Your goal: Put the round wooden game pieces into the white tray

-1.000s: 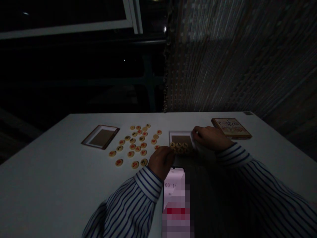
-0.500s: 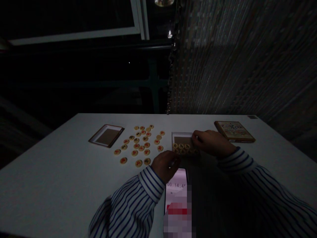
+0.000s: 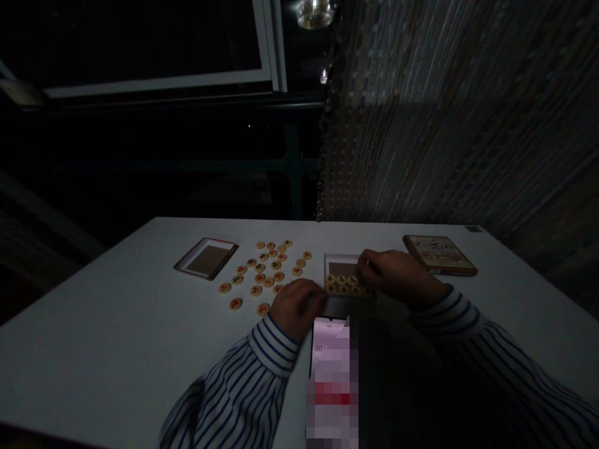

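Several round wooden game pieces [image 3: 266, 274] with red or black marks lie scattered on the white table [image 3: 116, 337]. A small open box tray [image 3: 341, 269] holds a row of such pieces [image 3: 344, 284] at its near end. My right hand [image 3: 397, 274] rests curled on the tray's right side, gripping its edge. My left hand [image 3: 297, 305] is curled, knuckles up, beside the tray's near left corner and over the nearest loose pieces; what its fingers hold is hidden.
Another shallow box half [image 3: 206, 259] lies left of the pieces. A printed box lid [image 3: 440, 254] sits at the far right. A lit phone [image 3: 330, 374] stands close in front of me. A beaded curtain [image 3: 444, 125] hangs behind the table. The room is dark.
My left hand has drawn back left from the tray's near edge toward the loose pieces. The right hand stays on the tray. The camera has tilted slightly.
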Motion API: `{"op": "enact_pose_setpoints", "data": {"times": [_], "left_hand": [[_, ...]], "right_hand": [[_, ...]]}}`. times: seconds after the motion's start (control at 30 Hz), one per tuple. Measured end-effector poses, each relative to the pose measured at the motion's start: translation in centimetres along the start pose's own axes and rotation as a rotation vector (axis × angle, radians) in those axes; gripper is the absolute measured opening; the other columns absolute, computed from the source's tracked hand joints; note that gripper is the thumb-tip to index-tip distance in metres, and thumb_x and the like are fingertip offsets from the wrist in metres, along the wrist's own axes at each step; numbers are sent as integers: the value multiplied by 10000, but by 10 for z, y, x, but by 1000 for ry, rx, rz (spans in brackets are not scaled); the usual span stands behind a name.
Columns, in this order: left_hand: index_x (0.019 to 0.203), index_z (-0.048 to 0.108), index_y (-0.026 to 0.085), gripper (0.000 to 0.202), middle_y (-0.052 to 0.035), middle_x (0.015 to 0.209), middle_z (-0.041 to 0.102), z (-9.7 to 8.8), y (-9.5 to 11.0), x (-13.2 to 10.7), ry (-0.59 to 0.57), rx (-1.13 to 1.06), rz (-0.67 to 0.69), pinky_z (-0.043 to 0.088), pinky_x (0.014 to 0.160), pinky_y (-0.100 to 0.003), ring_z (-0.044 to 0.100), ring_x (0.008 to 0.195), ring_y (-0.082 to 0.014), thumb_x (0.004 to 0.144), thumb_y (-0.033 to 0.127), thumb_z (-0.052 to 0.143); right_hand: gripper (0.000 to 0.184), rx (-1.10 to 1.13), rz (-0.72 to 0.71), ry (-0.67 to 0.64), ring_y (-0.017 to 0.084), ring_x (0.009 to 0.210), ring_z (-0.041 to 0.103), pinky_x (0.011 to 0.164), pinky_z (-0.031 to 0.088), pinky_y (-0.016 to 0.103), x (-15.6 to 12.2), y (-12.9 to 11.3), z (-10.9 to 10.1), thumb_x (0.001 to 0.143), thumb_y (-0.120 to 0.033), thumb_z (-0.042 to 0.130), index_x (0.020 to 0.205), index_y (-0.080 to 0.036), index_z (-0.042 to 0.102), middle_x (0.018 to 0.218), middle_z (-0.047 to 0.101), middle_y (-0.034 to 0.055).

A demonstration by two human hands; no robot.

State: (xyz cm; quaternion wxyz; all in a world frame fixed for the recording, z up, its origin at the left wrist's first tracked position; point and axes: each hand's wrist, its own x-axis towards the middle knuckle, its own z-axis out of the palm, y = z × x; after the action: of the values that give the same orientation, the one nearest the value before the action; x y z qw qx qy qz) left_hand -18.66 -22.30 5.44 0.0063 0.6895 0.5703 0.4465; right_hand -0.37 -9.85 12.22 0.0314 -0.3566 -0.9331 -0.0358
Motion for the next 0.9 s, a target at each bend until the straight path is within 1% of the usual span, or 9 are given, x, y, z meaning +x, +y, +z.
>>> {"op": "enact_pose_setpoints", "data": {"times": [0.2, 0.3, 0.37, 0.43, 0.5, 0.6, 0.67, 0.8, 0.9], "left_hand": [[835, 604, 179, 114, -63, 869, 632, -35, -15, -4, 100, 92, -61, 485, 774, -342, 583, 841, -164, 754, 225, 539], [850, 606, 179, 128, -65, 894, 635, -51, -27, -10, 78, 155, -83, 467, 813, -361, 573, 884, -174, 751, 232, 544], [803, 617, 177, 118, -73, 908, 637, -57, -36, -14, 80, 207, -97, 461, 816, -381, 569, 894, -189, 740, 259, 558], [808, 629, 171, 160, -87, 916, 633, -59, -45, -19, 90, 240, -134, 462, 809, -396, 571, 890, -201, 733, 298, 568], [817, 633, 178, 174, -79, 921, 633, -57, -53, -25, 105, 239, -141, 465, 802, -391, 576, 881, -196, 730, 315, 570], [792, 631, 180, 158, -72, 917, 638, -51, -63, -32, 171, 220, -118, 463, 804, -379, 580, 877, -189, 715, 308, 578], [791, 626, 181, 158, -71, 919, 640, -48, -68, -36, 179, 216, -109, 460, 809, -381, 578, 890, -193, 705, 305, 582], [789, 613, 182, 168, -77, 957, 633, -46, -72, -42, 183, 238, -119, 454, 821, -394, 570, 923, -208, 679, 308, 601], [803, 610, 193, 181, -73, 979, 626, -45, -72, -44, 183, 274, -117, 458, 820, -396, 561, 944, -216, 662, 307, 613]], "right_hand": [[280, 63, -5, 40, 163, 690, 579, 567, 304, 249, -1, -14, -9, 845, -345, 314, 916, -204, 545, 785, 651, 39], [263, 87, -34, 68, 158, 695, 573, 580, 310, 247, 0, -22, -11, 841, -328, 327, 896, -203, 552, 795, 648, 36], [253, 102, -59, 83, 157, 707, 570, 591, 314, 247, 2, -28, -11, 838, -316, 336, 877, -202, 558, 800, 643, 36], [248, 120, -79, 92, 155, 725, 565, 603, 318, 243, 3, -35, -10, 837, -301, 339, 852, -195, 563, 806, 638, 41], [243, 136, -103, 95, 147, 722, 556, 608, 319, 236, 5, -42, -8, 836, -286, 341, 829, -187, 563, 801, 631, 41], [229, 141, -138, 116, 140, 696, 539, 601, 316, 235, 9, -52, -7, 833, -270, 348, 805, -183, 557, 784, 622, 34], [222, 147, -158, 133, 141, 697, 532, 614, 318, 239, 12, -58, -7, 829, -261, 356, 798, -178, 559, 778, 618, 33], [212, 210, -203, 154, 144, 736, 529, 659, 331, 247, 19, -71, -7, 823, -245, 373, 824, -166, 569, 795, 616, 40], [192, 251, -235, 205, 150, 768, 532, 681, 339, 260, 23, -82, -2, 822, -246, 390, 834, -174, 567, 833, 619, 38]]}}
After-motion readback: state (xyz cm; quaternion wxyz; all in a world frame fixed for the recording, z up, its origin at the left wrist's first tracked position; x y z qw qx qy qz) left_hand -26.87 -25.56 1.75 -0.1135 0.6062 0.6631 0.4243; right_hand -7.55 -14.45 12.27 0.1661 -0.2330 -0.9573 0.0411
